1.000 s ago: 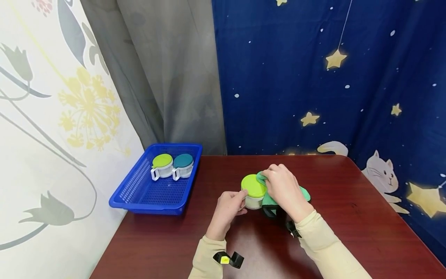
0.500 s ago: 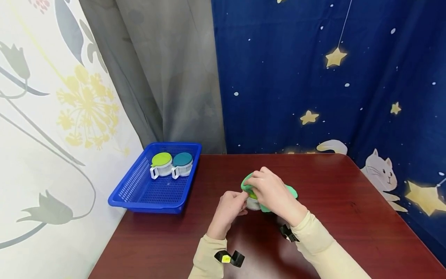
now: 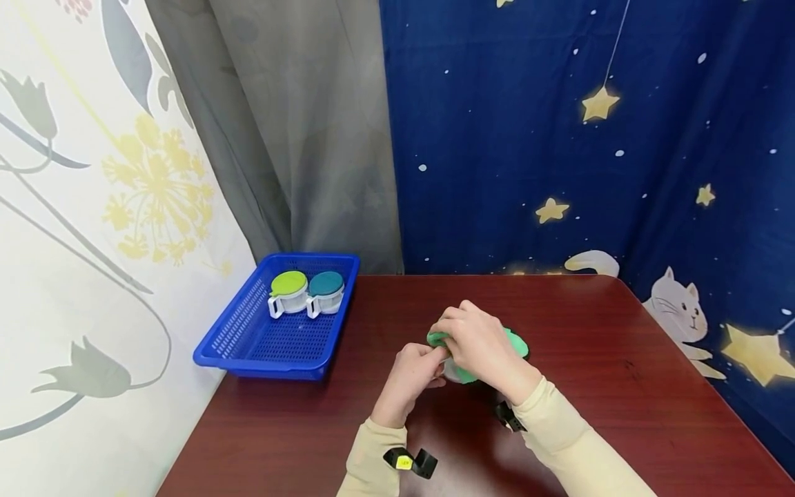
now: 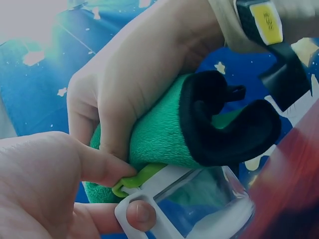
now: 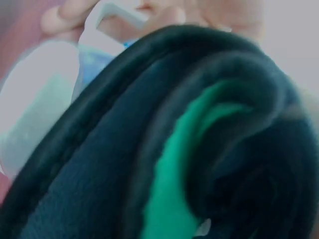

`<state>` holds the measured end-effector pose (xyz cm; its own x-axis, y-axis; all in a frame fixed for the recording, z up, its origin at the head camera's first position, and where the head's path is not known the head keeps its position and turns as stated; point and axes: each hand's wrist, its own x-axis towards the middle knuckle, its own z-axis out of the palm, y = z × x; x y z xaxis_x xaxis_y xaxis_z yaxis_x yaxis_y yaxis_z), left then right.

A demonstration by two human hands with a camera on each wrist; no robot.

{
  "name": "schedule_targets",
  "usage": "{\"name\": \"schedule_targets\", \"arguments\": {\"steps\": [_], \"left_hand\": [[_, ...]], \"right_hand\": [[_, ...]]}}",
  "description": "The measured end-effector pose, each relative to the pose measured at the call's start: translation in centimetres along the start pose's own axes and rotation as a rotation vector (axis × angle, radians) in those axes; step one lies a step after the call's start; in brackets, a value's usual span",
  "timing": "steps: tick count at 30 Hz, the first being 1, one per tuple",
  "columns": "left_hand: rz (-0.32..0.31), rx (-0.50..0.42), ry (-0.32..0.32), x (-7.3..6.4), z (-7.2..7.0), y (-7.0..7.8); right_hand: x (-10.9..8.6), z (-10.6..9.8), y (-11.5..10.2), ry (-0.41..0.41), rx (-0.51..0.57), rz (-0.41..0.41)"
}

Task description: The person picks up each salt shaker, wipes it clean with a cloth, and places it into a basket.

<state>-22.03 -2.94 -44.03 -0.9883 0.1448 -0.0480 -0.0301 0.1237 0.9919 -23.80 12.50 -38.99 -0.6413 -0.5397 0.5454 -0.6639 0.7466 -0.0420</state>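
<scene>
A clear seasoning jar (image 4: 219, 209) with a white handle (image 4: 122, 211) and a lime-green lid (image 4: 149, 173) is in front of me, tilted in the left wrist view. My left hand (image 3: 406, 379) holds it by the handle, one fingertip through the loop and the thumb at the lid's tab. A green cloth (image 4: 157, 132) with black edging covers most of the lid. My right hand (image 3: 481, 345) grips this cloth from above, fingers bent over the lid's far side. In the right wrist view the folded cloth (image 5: 172, 179) hides much of the jar.
To the left stands a blue plastic basket (image 3: 263, 369). Inside it are two similar jars, one with a lime lid (image 3: 288, 283), one with a teal lid (image 3: 326, 283). The dark red table (image 3: 621, 386) ends at curtains behind and a patterned wall on the left.
My right hand has moved left with the cloth, from the lid's right side to over its top, then slightly lower. My left hand keeps its hold on the handle, nearly still.
</scene>
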Motion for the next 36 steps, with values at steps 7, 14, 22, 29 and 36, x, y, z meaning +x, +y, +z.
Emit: {"name": "schedule_targets", "arguments": {"steps": [7,14,22,29,36], "left_hand": [[0.028,-0.05,0.017,0.1,0.2,0.1],[0.034,-0.086,0.045,-0.1,-0.3,0.8],[0.046,-0.115,0.057,0.4,-0.8,1.7],[0.075,-0.055,0.068,1.0,-2.9,3.3],[0.104,-0.044,0.089,1.8,-6.5,6.2]], "right_hand": [[0.6,-0.3,1.7,0.029,-0.077,0.107],[0.7,-1.6,3.0,0.018,-0.098,0.252],[-0.5,-3.3,4.1,0.059,-0.078,0.283],[-1.3,-4.7,5.0,0.189,-0.056,0.234],[-1.8,-6.6,6.6,0.249,-0.089,0.206]]}}
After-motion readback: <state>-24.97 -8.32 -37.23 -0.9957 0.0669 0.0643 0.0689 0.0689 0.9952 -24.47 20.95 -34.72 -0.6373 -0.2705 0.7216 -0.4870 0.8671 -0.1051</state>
